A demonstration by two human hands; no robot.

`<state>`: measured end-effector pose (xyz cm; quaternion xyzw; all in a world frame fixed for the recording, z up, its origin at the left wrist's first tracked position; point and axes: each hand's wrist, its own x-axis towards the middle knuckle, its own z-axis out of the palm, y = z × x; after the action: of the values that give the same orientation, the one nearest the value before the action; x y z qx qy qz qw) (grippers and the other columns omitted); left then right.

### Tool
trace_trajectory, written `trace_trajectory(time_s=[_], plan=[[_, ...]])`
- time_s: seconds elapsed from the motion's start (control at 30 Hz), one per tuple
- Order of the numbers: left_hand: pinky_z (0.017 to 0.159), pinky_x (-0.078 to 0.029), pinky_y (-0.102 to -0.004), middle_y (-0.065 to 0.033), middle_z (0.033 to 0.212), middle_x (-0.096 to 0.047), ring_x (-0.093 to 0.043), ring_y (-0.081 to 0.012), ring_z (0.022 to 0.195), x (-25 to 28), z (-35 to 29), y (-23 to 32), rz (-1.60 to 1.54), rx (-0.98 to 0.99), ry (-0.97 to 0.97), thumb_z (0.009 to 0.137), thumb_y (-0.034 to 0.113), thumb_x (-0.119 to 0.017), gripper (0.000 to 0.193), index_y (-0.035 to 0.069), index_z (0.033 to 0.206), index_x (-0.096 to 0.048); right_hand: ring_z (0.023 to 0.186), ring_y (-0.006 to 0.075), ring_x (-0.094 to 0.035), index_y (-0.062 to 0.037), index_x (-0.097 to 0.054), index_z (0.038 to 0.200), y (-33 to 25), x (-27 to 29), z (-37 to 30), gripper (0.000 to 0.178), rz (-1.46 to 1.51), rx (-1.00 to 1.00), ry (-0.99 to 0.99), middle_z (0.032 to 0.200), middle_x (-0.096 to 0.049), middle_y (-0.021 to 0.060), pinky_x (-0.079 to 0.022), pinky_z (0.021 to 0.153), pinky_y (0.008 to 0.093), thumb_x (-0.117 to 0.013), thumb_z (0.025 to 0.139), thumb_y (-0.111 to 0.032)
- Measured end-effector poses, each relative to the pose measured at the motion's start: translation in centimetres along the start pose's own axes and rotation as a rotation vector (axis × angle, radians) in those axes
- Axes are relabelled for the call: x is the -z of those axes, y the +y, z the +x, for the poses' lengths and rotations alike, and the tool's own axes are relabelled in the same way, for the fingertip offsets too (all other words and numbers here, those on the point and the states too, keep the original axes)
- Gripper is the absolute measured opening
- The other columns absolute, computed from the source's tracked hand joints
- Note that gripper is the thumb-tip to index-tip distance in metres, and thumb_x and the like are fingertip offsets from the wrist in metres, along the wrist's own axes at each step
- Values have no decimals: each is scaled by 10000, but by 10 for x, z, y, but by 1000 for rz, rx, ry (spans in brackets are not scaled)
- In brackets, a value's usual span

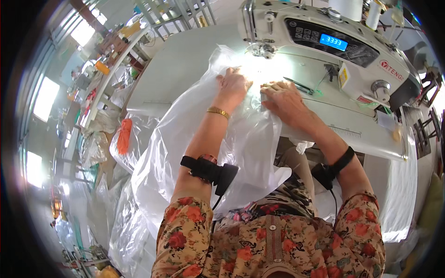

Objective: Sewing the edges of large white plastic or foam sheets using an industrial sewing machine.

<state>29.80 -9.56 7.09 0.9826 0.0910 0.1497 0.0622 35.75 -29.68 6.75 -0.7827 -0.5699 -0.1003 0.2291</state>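
A large, translucent white plastic sheet (pixel 185 120) spreads over the sewing table and hangs down across my lap. My left hand (pixel 233 86) has its fingers bent and closed on the sheet, left of the needle area. Close beside it on the right, my right hand (pixel 283 98) presses its bunched fingers on the sheet's right edge. Just beyond both hands stands the white industrial sewing machine (pixel 315 30), its needle and presser foot (pixel 262 50) above a strongly lit spot. Glare there hides the fingertips and the sheet's edge.
Dark thread snips (pixel 299 85) lie right of my right hand, near green thread (pixel 319 91). Thread cones (pixel 346 7) stand behind the machine. An orange bundle (pixel 123 136) hangs at the table's left side. A cluttered shelf (pixel 106 88) runs along the left, with chairs (pixel 174 11) beyond.
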Motion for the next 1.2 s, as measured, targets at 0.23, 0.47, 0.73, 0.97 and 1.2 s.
trace_trajectory(time_s=[0.23,0.47,0.73,0.97,1.2], plan=[[950,-351,-581,-116,1203,-623,-527,-265,1181,-4,22,3,232,-50,15,887,269,-593,236,81,962,-713,1142,277,-554,-95,-612,1184,21,-7,13,336,-95,-67,-54,1142,-638,103,-365,988,457,-568,930,-311],[936,-430,-450,-198,996,-657,-598,-339,1029,-11,1,15,-16,-101,71,943,267,-533,294,19,1001,-679,1071,273,-569,-95,-630,1150,18,-6,11,326,-111,-87,-26,1060,-641,115,-380,968,463,-546,946,-335],[901,-456,-463,-209,967,-647,-600,-368,982,-10,9,11,-37,-107,21,937,260,-535,288,4,955,-666,1087,274,-566,-89,-649,1130,22,-12,14,316,-48,-87,16,1052,-651,107,-374,976,478,-547,950,-328],[895,-456,-467,-208,981,-634,-592,-375,978,-14,10,6,-44,-125,37,938,236,-521,268,9,1014,-642,1099,285,-550,-85,-625,1148,19,-8,15,330,-74,-111,-53,1062,-640,105,-360,986,490,-543,952,-337],[917,-458,-450,-210,1023,-631,-581,-365,1019,-17,23,0,-23,-161,85,874,217,-585,266,-19,974,-655,1094,292,-550,-81,-619,1150,22,-10,22,335,-80,-123,-94,1078,-632,112,-363,971,507,-518,963,-339]])
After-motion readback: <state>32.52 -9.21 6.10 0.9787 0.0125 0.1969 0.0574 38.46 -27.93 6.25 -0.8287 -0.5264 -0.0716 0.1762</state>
